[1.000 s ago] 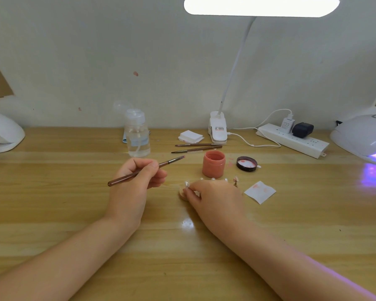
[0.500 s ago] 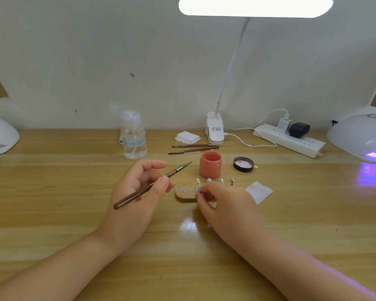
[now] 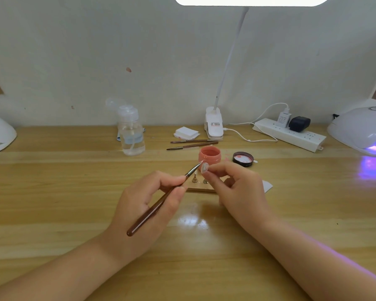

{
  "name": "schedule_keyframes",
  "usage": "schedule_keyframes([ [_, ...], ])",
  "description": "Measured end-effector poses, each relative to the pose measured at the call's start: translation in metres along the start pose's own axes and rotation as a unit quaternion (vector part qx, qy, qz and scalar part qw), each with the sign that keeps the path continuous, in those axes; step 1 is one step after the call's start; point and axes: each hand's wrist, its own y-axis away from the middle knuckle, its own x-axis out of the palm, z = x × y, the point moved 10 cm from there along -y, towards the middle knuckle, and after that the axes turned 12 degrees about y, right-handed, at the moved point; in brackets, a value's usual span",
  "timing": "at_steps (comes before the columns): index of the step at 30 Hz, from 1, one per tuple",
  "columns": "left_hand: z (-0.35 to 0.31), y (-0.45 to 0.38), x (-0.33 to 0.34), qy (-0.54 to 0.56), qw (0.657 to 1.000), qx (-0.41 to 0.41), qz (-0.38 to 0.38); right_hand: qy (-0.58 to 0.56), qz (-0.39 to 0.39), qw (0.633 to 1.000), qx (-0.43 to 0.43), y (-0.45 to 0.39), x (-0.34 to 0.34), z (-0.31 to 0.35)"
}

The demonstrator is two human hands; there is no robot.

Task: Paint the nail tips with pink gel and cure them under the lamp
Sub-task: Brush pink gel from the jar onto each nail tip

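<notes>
While the nail tip (image 3: 204, 167) sits pinched on its little stand between the fingertips of my right hand (image 3: 237, 190), lifted just in front of the pink gel jar (image 3: 209, 155), I bring the brush (image 3: 161, 203) up to it with my left hand (image 3: 148, 205). My left grip is clenched on the brush handle like a pen, the bristles at the tip's near edge (whether they touch it, I cannot tell). My right grip is closed on the tip's stand, above the wooden holder (image 3: 201, 187), where two other metal pegs stand; part of the holder is hidden behind my hand.

I judge this to be the painting step, at its very start: the tip looks clear, with no pink on it that I can make out, nor can I tell if the bristles carry gel. The next move calls for a steady right hand and a light, even stroke down the tip, with a dip into the open jar first if the bristles are dry.

Behind the jar lie its lid (image 3: 243, 159), two spare brushes (image 3: 192, 144) and a clear pump bottle (image 3: 131, 132). The curing lamp (image 3: 360, 130) glows violet at the desk's (image 3: 52, 192) far right, well apart, waiting for the painted tip.
</notes>
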Motion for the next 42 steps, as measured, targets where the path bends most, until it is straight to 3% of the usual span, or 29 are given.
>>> schedule_keyframes([
  [4,-0.004,-0.002,0.003,-0.056,0.998,0.024,-0.002,0.000,-0.003,1.000,-0.001,-0.001,0.002,-0.004],
  [11,-0.005,-0.001,0.006,-0.060,0.998,0.031,0.010,-0.010,-0.003,1.000,0.004,-0.001,0.004,-0.009],
  [21,0.001,0.000,0.005,-0.036,0.999,0.009,0.006,-0.013,-0.005,1.000,0.011,-0.001,0.003,-0.010],
  [30,-0.006,0.001,-0.002,-0.020,0.999,0.037,-0.005,-0.014,-0.004,1.000,0.007,-0.001,0.004,-0.008],
  [38,0.007,0.000,0.000,0.016,1.000,-0.015,-0.014,-0.016,0.007,1.000,0.003,0.000,0.005,-0.006],
  [42,0.004,0.002,0.002,0.013,1.000,-0.003,0.004,-0.011,0.003,1.000,0.003,0.000,0.006,-0.006],
])
